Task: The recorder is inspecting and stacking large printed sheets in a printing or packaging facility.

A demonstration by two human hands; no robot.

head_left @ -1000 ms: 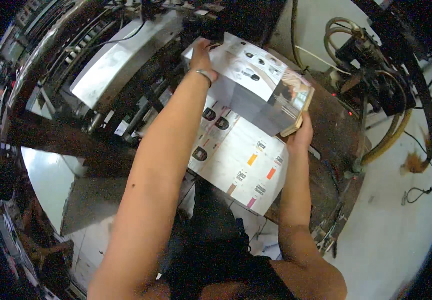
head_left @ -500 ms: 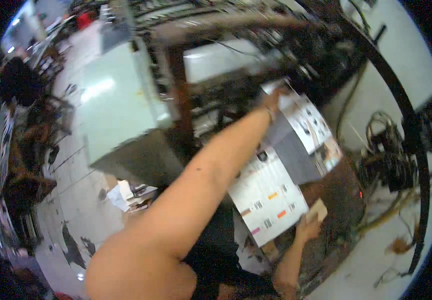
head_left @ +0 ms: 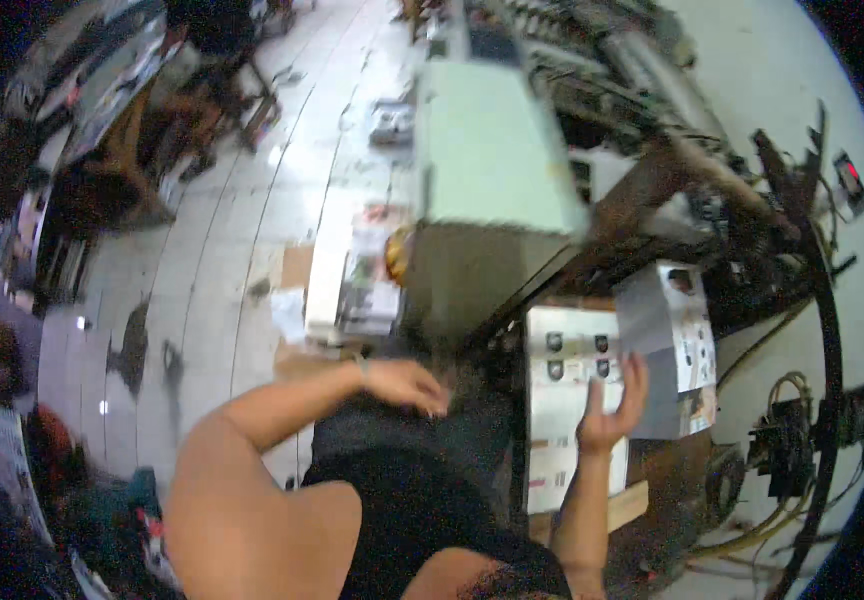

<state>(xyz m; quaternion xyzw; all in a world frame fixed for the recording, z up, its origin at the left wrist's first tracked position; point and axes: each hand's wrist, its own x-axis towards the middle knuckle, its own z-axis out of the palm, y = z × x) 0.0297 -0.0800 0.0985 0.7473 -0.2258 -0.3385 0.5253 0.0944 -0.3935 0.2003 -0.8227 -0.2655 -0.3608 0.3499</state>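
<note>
While left hand [head_left: 402, 384] hangs clear, right hand [head_left: 607, 424] near edge of printed sheets [head_left: 560, 415]

Two hands, one left hand [head_left: 407, 386] and one right hand [head_left: 610, 418], one tall stack of printed sheets [head_left: 662, 350] at right, one white printed sheet [head_left: 560, 412], one pale block [head_left: 629, 507] near, one pale-green cabinet [head_left: 497, 150] far.

Blur softens most of the view, the floor [head_left: 297, 180] gleams at upper left, the cabinet [head_left: 492, 150] has a bright top and shaded near side, and fisheye bending meets speckled black corners.
</note>
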